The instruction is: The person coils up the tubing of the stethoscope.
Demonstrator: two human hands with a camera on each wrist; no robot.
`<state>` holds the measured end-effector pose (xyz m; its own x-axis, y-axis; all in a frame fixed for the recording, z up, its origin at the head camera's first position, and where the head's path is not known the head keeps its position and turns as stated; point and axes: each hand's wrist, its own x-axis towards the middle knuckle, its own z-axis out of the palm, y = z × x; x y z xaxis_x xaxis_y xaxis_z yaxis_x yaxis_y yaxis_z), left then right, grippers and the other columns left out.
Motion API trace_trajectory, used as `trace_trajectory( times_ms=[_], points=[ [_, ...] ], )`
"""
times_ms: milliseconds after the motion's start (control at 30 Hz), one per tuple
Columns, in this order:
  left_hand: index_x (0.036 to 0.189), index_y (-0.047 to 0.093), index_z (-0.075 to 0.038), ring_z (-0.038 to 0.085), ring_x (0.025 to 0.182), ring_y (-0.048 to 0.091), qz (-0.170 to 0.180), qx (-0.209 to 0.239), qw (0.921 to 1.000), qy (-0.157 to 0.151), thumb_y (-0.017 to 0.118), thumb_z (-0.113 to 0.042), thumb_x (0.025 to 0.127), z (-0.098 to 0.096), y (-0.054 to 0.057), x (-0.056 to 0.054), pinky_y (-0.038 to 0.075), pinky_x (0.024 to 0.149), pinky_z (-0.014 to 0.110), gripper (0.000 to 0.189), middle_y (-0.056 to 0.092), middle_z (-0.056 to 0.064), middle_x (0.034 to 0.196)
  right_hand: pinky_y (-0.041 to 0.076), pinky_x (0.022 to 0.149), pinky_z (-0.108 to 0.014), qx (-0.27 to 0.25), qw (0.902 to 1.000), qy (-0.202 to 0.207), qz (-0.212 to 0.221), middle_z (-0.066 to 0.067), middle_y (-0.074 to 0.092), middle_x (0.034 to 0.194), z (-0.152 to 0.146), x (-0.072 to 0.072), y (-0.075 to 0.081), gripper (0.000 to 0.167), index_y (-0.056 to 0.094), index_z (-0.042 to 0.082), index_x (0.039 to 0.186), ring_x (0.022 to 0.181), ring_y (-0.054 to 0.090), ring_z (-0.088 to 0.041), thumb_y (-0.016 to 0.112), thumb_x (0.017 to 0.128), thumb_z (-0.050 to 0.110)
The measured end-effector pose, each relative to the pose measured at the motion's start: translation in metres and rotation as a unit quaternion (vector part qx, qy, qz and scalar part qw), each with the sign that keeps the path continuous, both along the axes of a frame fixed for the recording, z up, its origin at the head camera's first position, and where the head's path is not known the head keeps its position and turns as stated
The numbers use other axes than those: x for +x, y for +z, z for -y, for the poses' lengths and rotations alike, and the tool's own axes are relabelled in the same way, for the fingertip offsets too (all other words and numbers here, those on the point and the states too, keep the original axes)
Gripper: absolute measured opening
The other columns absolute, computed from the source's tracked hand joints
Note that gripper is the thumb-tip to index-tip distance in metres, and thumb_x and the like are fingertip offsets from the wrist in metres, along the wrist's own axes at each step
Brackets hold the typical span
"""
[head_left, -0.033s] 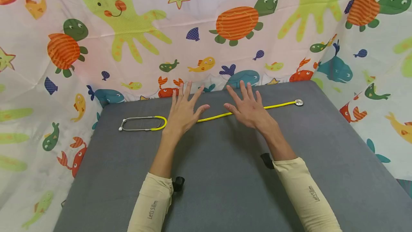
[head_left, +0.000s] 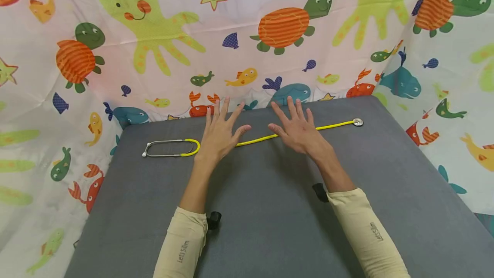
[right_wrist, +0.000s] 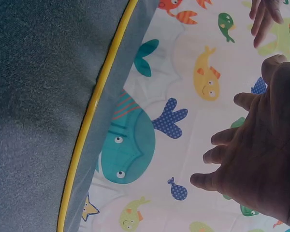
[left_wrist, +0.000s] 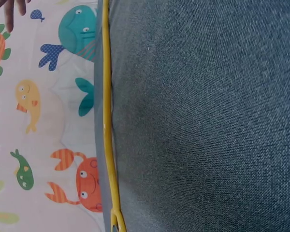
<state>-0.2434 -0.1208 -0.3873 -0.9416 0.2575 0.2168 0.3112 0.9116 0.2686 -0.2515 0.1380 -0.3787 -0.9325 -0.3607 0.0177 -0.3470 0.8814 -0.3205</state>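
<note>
A stethoscope (head_left: pixel 258 140) with a yellow tube lies stretched across the grey table. Its metal ear tubes (head_left: pixel 164 141) with white tips are at the left, and the round chest piece (head_left: pixel 358 122) is at the right. My left hand (head_left: pixel 219 136), fingers spread, is over the tube near its fork and hides part of it. Over the right half of the tube is my right hand (head_left: pixel 300 134), also with fingers spread and holding nothing. The right wrist view shows this hand (right_wrist: pixel 261 154) raised, apart from the yellow tube (right_wrist: pixel 94 104).
The grey table (head_left: pixel 266 222) reaches back to a white curtain (head_left: pixel 235 7) printed with sea animals, which also hangs along both sides. Beige sleeves (head_left: pixel 181 243) cover the forearms, and a small black piece (head_left: pixel 214 220) sits at each one.
</note>
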Motion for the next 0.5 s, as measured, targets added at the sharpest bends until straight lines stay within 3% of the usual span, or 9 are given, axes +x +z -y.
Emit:
trace_trajectory(
  times_ms=[267,500],
  points=[
    [0.167,0.019,-0.039,0.035,0.166,-0.008,0.004,-0.009,1.0,0.001,0.04,-0.072,0.101,-0.0016,0.0011,-0.0017,-0.001,0.132,0.062,0.076,-0.002,0.006,0.178,-0.001,0.126,-0.073,0.003,1.0,-0.004,-0.006,-0.02,-0.01,0.176,0.0017,-0.0027,0.0034,0.072,0.004,0.03,0.17,0.162,-0.01,-0.048,0.033,0.11,0.059],
    [0.167,0.021,-0.039,0.038,0.166,-0.004,0.006,-0.006,0.9999,-0.008,0.04,-0.07,0.102,-0.0063,-0.004,-0.0028,-0.001,0.132,0.062,0.074,0.004,0.009,0.178,0.001,0.125,-0.075,0.008,1.0,0.001,-0.002,-0.023,-0.005,0.176,0.0016,-0.0066,0.0061,0.071,0.008,0.03,0.17,0.162,-0.006,-0.051,0.033,0.11,0.059]
  ],
)
